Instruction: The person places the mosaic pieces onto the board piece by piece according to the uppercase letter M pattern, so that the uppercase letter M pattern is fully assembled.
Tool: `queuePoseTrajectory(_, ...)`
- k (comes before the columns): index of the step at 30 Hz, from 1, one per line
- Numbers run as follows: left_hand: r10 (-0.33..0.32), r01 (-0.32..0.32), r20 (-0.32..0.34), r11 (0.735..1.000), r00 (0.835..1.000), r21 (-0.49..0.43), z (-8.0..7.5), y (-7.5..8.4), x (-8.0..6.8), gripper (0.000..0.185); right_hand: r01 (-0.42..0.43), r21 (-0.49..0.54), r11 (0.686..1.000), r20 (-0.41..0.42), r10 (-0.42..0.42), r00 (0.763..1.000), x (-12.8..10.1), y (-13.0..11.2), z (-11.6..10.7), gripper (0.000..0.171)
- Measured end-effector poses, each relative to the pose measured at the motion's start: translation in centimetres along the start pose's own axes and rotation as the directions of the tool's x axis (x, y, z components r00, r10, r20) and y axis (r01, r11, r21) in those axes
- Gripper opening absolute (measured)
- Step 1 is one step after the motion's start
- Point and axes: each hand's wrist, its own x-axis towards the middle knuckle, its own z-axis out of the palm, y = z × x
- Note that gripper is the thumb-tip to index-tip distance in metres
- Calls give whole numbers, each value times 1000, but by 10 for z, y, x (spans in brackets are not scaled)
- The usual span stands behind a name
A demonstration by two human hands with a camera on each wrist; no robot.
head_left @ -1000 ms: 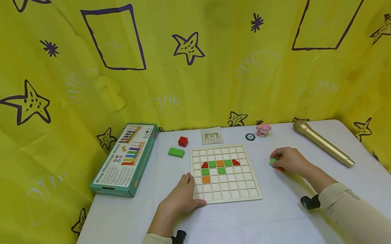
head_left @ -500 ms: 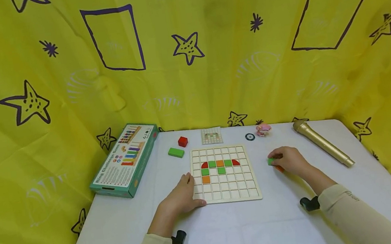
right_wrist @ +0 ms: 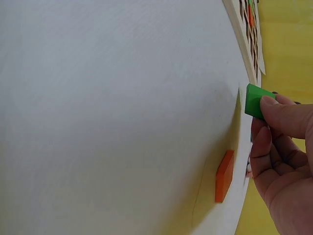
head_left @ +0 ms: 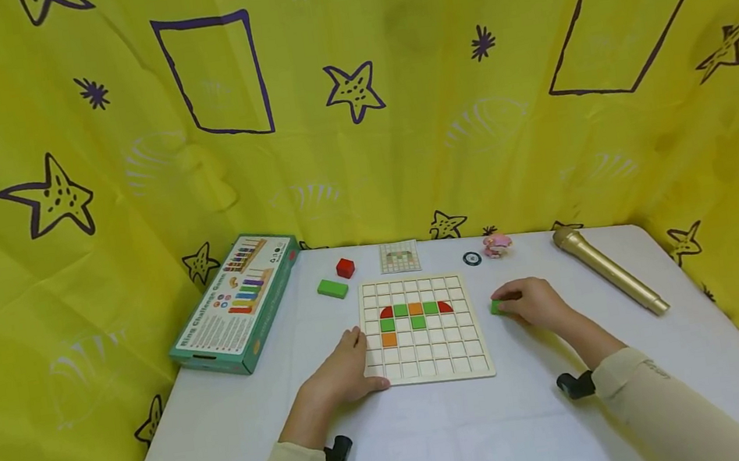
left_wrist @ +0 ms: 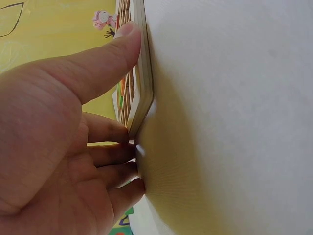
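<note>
The left hand [head_left: 342,368] rests at the near left corner of a pale wooden grid board [head_left: 445,368]. Its thumb lies on the front edge, and the other fingers touch the left side and the table, as the left wrist view shows. Red, green and orange blocks fill several cells of the board. To the right of the board, the right hand [head_left: 536,304] pinches a small green block [right_wrist: 254,100] between thumb and fingers, just above the table. An orange block [right_wrist: 225,176] lies on the table below that hand; in the head view the hand hides it.
Beyond the board lie a patterned card [head_left: 399,257], a red cube [head_left: 345,268] and a long green block [head_left: 333,288]. A black disc [head_left: 472,258], pink figurine [head_left: 497,246] and gold microphone [head_left: 609,270] are back right. A game box [head_left: 236,304] lies left.
The right hand has moved left toward the board with the green block. The orange block has dropped from sight behind it in the head view. The left hand and board stay put.
</note>
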Motion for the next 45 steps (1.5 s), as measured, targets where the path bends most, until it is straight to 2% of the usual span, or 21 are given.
queuePoseTrajectory(6, 7, -7, -3, 1000, 1000, 9, 2, -2, 1, 102, 47, 14, 999, 10, -47, 999, 7, -11, 8, 14)
queuePoseTrajectory(18, 4, -4, -8, 1000, 1000, 7, 2, -2, 1, 102, 68, 53, 996, 59, -71, 996, 15, -38, 19, 11)
queuePoseTrajectory(25, 8, -7, -10, 1000, 1000, 9, 3, -2, 2, 102, 54, 71, 996, 86, -60, 994, 19, -49, 26, 8)
queuePoseTrajectory(32, 14, -14, -7, 1000, 1000, 14, 0, -1, 0, 103, 79, 85, 993, 104, -88, 991, 24, -52, 35, 7)
queuePoseTrajectory(39, 14, -14, -6, 1000, 1000, 23, 0, -1, 1, 103, 54, 79, 995, 121, -63, 991, 27, -56, 41, 6)
queuePoseTrajectory(45, 22, -22, -5, 999, 1000, 41, 1, -3, 1, 102, 77, 64, 995, 120, -85, 989, 27, -57, 44, 6)
